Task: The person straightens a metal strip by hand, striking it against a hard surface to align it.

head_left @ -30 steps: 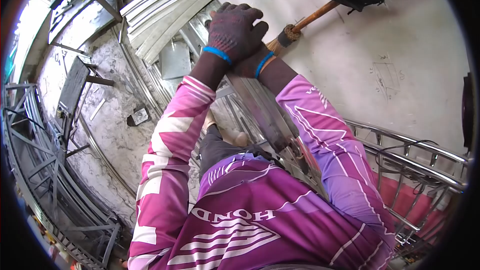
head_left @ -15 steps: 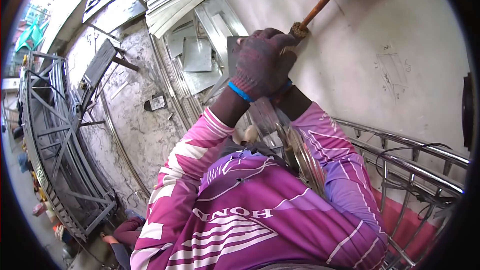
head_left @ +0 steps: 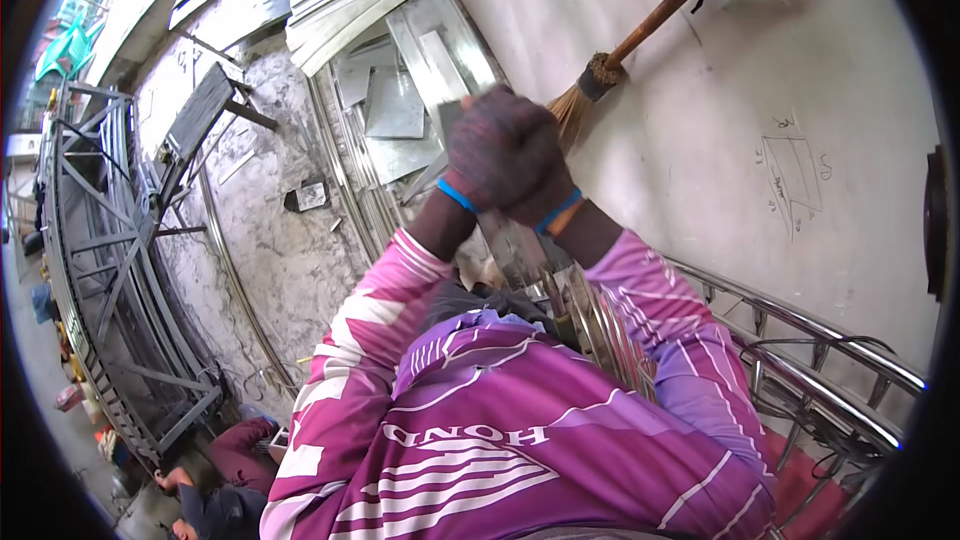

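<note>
My left hand (head_left: 490,140), in a dark reddish knit glove with a blue band at the wrist, is curled closed in front of my chest. My right hand (head_left: 543,188), gloved too and banded in blue, is pressed against it from the right, its fingers mostly hidden. I cannot tell what the two hands grip. Past the hands, metal sheets (head_left: 395,105) and long strips lie on the floor. A straw broom (head_left: 575,112) with a wooden handle leans on the wall close behind them.
Shiny tube railings (head_left: 800,312) with black cable stand at right by the pale wall (head_left: 690,150), which bears a drawn sketch. A metal rack (head_left: 120,260) holds long bars at left. Another person's arm (head_left: 215,505) shows at lower left. A small bench (head_left: 200,115) stands on the floor.
Both hands have come down slightly and toward me, still together, uncovering the broom's straw. More of the other person shows at lower left.
</note>
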`<state>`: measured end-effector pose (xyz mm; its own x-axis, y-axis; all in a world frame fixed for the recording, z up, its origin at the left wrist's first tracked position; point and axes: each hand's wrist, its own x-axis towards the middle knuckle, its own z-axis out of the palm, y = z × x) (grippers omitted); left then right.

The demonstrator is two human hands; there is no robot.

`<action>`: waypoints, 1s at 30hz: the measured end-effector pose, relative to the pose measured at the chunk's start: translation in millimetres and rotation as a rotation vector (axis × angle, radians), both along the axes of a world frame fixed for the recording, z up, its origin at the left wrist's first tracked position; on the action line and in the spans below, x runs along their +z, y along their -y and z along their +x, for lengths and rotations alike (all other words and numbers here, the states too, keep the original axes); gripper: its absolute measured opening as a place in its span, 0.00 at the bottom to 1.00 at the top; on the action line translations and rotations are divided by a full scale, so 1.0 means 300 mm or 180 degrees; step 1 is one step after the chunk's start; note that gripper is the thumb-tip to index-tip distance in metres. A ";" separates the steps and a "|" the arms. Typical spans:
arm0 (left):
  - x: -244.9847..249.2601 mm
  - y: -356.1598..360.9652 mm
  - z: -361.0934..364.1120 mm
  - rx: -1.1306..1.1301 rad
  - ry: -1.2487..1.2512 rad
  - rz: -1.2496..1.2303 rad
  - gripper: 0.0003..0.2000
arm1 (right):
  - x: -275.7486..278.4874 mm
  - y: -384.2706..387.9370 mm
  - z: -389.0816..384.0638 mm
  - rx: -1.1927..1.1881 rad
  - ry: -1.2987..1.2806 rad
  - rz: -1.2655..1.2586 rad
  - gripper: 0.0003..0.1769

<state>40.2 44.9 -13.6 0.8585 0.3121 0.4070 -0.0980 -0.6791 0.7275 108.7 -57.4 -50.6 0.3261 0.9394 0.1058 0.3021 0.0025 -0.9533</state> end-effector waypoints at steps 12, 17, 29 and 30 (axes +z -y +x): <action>-0.082 -0.386 0.223 0.0786 -0.0329 -0.0641 0.15 | -0.028 -0.398 0.194 0.0111 0.4066 -0.1610 0.30; -0.010 -0.092 0.071 0.0623 0.0173 -0.0135 0.10 | -0.121 -0.117 0.100 -0.0075 0.2504 -0.0504 0.26; -0.061 0.029 0.042 0.0713 0.0321 -0.0262 0.07 | -0.014 -0.036 0.025 -0.0258 -0.0884 0.0567 0.13; -0.023 -0.059 0.079 0.0712 0.0094 -0.0456 0.08 | -0.085 -0.107 0.060 -0.0115 -0.0638 0.0567 0.17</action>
<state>63.7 62.6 -20.6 0.7500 0.5490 0.3690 0.0203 -0.5767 0.8167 126.9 -25.2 -76.1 0.3901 0.8992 0.1983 0.1103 0.1682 -0.9796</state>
